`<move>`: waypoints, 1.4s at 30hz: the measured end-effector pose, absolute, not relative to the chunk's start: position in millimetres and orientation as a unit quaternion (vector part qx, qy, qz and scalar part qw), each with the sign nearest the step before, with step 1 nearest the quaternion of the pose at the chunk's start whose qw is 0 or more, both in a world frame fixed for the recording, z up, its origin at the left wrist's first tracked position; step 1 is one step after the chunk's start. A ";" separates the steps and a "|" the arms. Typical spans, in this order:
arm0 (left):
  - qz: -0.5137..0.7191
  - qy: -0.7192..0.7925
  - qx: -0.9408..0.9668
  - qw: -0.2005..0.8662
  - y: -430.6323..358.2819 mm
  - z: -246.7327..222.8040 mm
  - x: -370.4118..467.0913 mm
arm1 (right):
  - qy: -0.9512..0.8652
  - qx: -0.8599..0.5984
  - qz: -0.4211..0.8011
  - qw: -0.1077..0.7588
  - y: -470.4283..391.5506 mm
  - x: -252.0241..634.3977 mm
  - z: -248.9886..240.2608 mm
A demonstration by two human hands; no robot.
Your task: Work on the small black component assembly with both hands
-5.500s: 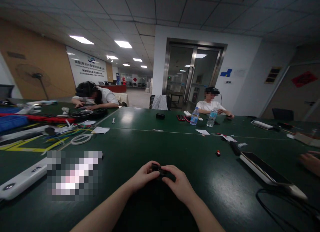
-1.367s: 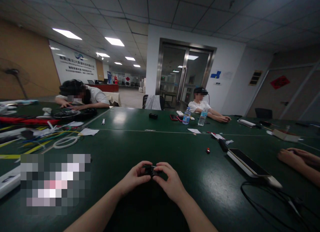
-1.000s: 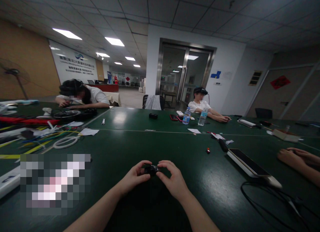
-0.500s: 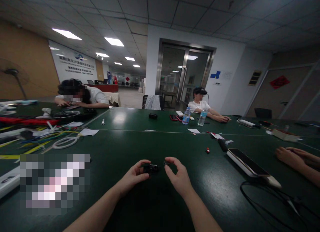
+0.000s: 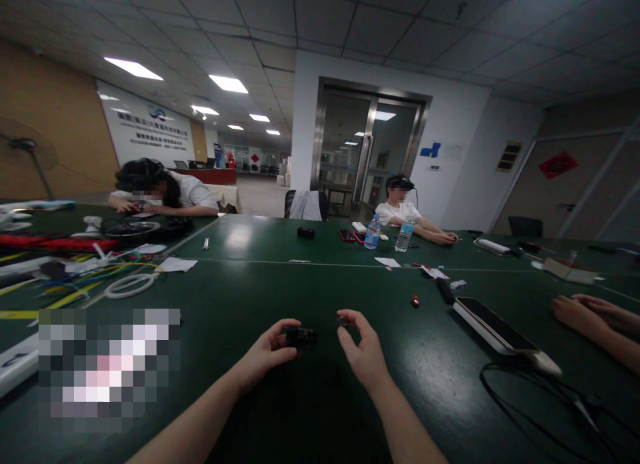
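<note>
Near the middle of the dark green table (image 5: 260, 284), my left hand (image 5: 274, 347) grips a small black object (image 5: 303, 338) between thumb and fingers, the object's free end pointing right. To its right is my right hand (image 5: 357, 344), thumb and forefinger pinched around a tiny dark piece (image 5: 342, 323) that is too small to name. A short gap separates the two items.
A phone-like device on a white stand (image 5: 495, 324) and black cables lie to the right, near another person's hands (image 5: 590, 314). Bottles (image 5: 373, 233), a black case (image 5: 305, 233) and a red item (image 5: 415, 301) stand farther back. Cables (image 5: 131, 285) crowd the left.
My right hand has moved slightly right with the tiny piece, widening the gap to the black object. My left hand has stayed almost still, the black object turned slightly.
</note>
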State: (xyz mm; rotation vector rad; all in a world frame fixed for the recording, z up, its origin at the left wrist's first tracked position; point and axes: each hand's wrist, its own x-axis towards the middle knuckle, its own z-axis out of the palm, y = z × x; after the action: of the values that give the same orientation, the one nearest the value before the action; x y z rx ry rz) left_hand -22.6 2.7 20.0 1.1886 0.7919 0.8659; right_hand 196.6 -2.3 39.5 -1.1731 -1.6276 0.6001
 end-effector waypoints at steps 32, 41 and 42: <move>0.385 0.336 0.525 0.680 5.7 14.8 -19.6 | -0.729 -0.452 0.288 0.426 -8.4 164.5 28.6; 0.378 0.345 0.536 0.672 4.9 16.5 -14.1 | -0.754 -0.451 0.293 0.377 -7.2 169.2 23.4; 0.376 0.348 0.537 0.670 5.1 16.3 -14.1 | -0.755 -0.446 0.294 0.379 -7.5 170.0 23.7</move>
State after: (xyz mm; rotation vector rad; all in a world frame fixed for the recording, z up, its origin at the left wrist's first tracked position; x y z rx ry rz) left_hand -14.1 5.1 16.3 1.2101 0.7833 0.8474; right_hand 170.0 -7.5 23.7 -1.1402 -1.9299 0.7515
